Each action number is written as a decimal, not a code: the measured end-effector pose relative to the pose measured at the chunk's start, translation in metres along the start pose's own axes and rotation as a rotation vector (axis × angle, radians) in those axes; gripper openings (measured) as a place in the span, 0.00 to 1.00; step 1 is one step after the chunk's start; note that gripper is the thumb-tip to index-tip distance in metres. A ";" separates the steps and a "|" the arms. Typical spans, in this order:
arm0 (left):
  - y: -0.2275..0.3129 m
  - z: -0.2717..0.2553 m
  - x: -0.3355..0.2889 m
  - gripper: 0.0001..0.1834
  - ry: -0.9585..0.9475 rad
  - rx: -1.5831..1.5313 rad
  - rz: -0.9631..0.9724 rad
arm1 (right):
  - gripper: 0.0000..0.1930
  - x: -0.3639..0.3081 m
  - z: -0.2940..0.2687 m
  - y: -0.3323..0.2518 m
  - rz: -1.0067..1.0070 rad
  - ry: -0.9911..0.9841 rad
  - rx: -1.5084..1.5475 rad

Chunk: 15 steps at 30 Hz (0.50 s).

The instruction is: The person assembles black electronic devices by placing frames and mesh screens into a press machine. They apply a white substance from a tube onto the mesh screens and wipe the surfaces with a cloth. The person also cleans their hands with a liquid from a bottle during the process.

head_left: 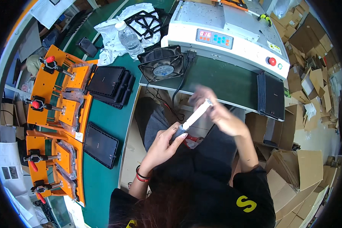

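Observation:
Above my lap, my left hand (pixel 164 146) is closed round the dark grey end of a white, slim stick-like tool (pixel 196 115). The tool slants up and to the right, and its exact kind does not show. At its upper end, which looks like a small round metallic tip, is my right hand (pixel 213 106). Motion smears the right fingers, so whether they grip the tip or only pass beside it is unclear. A black and a red band circle my left wrist.
Orange clamp fixtures (pixel 45 84) line the left of the green table (pixel 99 182), beside stacked black panels (pixel 109 84) and a single panel (pixel 101 145). Ahead are a black fan (pixel 161 64), a bottle (pixel 129 39) and a white machine (pixel 235 47). Cardboard boxes (pixel 292 174) crowd the right.

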State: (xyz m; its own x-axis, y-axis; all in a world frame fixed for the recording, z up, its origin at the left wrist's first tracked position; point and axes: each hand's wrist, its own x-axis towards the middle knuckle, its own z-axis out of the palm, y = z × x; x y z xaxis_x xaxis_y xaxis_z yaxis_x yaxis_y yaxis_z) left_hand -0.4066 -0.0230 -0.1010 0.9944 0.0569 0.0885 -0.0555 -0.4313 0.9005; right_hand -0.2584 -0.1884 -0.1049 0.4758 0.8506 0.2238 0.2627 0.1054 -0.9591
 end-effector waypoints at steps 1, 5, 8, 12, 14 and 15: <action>0.007 0.002 0.005 0.12 -0.035 0.032 0.059 | 0.50 -0.003 -0.013 -0.020 0.072 0.167 0.011; -0.001 -0.004 -0.002 0.11 -0.118 0.058 -0.034 | 0.52 0.021 -0.049 -0.057 -0.211 0.425 -0.157; 0.004 -0.001 0.004 0.10 -0.145 0.115 0.053 | 0.41 0.018 -0.007 -0.050 -0.232 0.299 -0.284; -0.005 -0.009 0.007 0.12 -0.007 0.302 0.163 | 0.27 0.011 0.024 -0.037 -0.250 0.055 -0.178; -0.010 -0.017 0.008 0.11 -0.014 0.402 0.193 | 0.25 0.001 0.038 -0.042 -0.032 0.101 0.078; -0.010 -0.017 0.012 0.11 -0.022 0.425 0.220 | 0.25 -0.002 0.038 -0.041 0.000 0.123 0.064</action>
State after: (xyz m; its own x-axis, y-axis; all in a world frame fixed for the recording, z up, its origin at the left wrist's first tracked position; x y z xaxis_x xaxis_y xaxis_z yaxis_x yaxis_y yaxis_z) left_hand -0.3957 -0.0025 -0.1019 0.9652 -0.0943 0.2439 -0.2278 -0.7613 0.6071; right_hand -0.3017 -0.1750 -0.0727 0.5760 0.7815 0.2397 0.2106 0.1415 -0.9673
